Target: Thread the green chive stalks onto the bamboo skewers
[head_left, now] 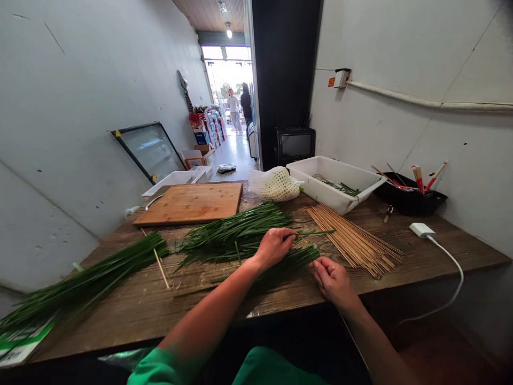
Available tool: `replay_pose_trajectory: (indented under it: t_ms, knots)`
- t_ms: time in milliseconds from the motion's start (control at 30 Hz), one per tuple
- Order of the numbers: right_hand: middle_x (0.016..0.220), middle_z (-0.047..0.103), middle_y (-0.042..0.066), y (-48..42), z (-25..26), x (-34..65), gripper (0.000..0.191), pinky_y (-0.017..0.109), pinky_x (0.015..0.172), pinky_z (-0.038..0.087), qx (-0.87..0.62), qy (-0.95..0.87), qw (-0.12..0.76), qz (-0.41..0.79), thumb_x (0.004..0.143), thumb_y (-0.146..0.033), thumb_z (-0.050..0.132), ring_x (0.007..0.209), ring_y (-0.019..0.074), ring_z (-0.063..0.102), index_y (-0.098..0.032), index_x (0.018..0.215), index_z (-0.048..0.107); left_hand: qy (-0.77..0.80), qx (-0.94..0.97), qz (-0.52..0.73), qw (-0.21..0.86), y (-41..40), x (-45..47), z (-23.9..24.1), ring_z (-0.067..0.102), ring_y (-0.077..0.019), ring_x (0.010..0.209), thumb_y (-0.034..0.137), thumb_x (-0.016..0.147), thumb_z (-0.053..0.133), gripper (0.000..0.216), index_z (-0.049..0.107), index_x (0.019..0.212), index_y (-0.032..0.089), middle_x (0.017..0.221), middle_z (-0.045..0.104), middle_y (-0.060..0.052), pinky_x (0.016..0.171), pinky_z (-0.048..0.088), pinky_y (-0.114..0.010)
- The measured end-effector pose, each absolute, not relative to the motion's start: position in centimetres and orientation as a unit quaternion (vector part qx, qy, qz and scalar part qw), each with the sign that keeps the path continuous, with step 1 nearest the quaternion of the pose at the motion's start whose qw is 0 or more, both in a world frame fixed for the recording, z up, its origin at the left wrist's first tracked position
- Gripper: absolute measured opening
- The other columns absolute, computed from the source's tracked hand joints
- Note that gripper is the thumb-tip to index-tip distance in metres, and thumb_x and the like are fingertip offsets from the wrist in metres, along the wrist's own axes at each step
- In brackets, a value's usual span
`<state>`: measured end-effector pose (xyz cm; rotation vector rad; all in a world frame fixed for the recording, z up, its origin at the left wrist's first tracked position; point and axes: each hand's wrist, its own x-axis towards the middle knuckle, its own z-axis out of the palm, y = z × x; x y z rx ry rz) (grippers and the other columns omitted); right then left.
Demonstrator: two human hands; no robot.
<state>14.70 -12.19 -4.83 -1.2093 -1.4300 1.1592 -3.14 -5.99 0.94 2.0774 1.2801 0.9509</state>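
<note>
My left hand [274,246] rests on a pile of green chive leaves [232,235] in the middle of the wooden table [132,305], fingers curled around a few leaves. My right hand [331,277] sits just to the right, pinching the ends of another small bunch of chives [294,259] near the table's front edge. A spread of thin bamboo skewers [355,240] lies right of both hands. One loose skewer [159,263] lies left of the pile.
A long bundle of chives [80,286] lies at the left. A wooden cutting board [190,203], a white net bag [274,184], a white tub [334,182] and a black tray of utensils [409,198] stand at the back. A white charger [421,230] trails its cable. Two people stand in the far doorway.
</note>
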Motion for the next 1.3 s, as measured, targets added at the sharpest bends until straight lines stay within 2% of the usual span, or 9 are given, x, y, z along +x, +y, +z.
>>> replay_pose_trajectory:
  t_ms: [433, 833, 967, 1033, 1200, 1300]
  knots:
    - [0.043, 0.035, -0.009, -12.2, -4.8, 14.8, 0.037, 0.019, 0.033, 0.019, -0.489, -0.581, 0.442, 0.477, 0.084, -0.052, 0.045, 0.033, 0.0053, 0.026, -0.017, 0.080, 0.054, 0.473, 0.762, 0.348, 0.272, -5.9, -3.3, 0.7, 0.054, -0.0095, 0.053, 0.026, 0.084, 0.049, 0.028, 0.071, 0.098, 0.015, 0.060, 0.065, 0.000, 0.058, 0.041, -0.020]
    - [0.044, 0.036, -0.009, -12.5, -4.2, 14.8, 0.037, 0.019, 0.034, 0.020, -0.491, -0.592, 0.440, 0.464, 0.086, -0.050, 0.044, 0.033, 0.0051, 0.026, -0.015, 0.082, 0.056, 0.457, 0.770, 0.339, 0.289, -6.0, -3.5, 0.8, 0.059, -0.0110, 0.059, 0.021, 0.082, 0.050, 0.029, 0.071, 0.101, 0.014, 0.069, 0.070, -0.003, 0.063, 0.045, -0.020]
    - [0.043, 0.039, -0.007, -12.3, -4.7, 14.8, 0.038, 0.019, 0.033, 0.020, -0.497, -0.583, 0.455, 0.455, 0.083, -0.051, 0.046, 0.033, 0.0050, 0.027, -0.015, 0.079, 0.057, 0.446, 0.782, 0.326, 0.289, -6.0, -3.6, 0.7, 0.060, -0.0115, 0.061, 0.024, 0.083, 0.050, 0.028, 0.071, 0.100, 0.015, 0.070, 0.070, -0.003, 0.066, 0.046, -0.021]
    - [0.043, 0.040, -0.007, -12.3, -4.8, 14.8, 0.037, 0.019, 0.032, 0.020, -0.497, -0.581, 0.458, 0.454, 0.083, -0.051, 0.047, 0.033, 0.0051, 0.027, -0.016, 0.078, 0.057, 0.439, 0.788, 0.319, 0.289, -6.1, -3.6, 0.6, 0.062, -0.0123, 0.064, 0.025, 0.083, 0.050, 0.028, 0.071, 0.100, 0.016, 0.073, 0.071, -0.003, 0.069, 0.047, -0.022]
    - [0.042, 0.036, -0.009, -12.5, -4.5, 14.7, 0.036, 0.019, 0.032, 0.020, -0.488, -0.580, 0.453, 0.470, 0.084, -0.051, 0.045, 0.032, 0.0049, 0.026, -0.017, 0.079, 0.054, 0.380, 0.821, 0.279, 0.321, -6.5, -3.5, 0.7, 0.066, -0.0158, 0.087, 0.023, 0.083, 0.051, 0.028, 0.070, 0.101, 0.019, 0.098, 0.072, -0.004, 0.081, 0.048, -0.024]
    - [0.042, 0.035, -0.009, -12.6, -4.3, 14.7, 0.035, 0.019, 0.032, 0.020, -0.488, -0.581, 0.449, 0.471, 0.084, -0.051, 0.045, 0.032, 0.0047, 0.024, -0.017, 0.079, 0.053, 0.353, 0.850, 0.244, 0.307, -6.2, -4.1, 1.5, 0.065, -0.0156, 0.089, 0.025, 0.083, 0.051, 0.027, 0.070, 0.102, 0.020, 0.099, 0.071, -0.004, 0.082, 0.047, -0.023]
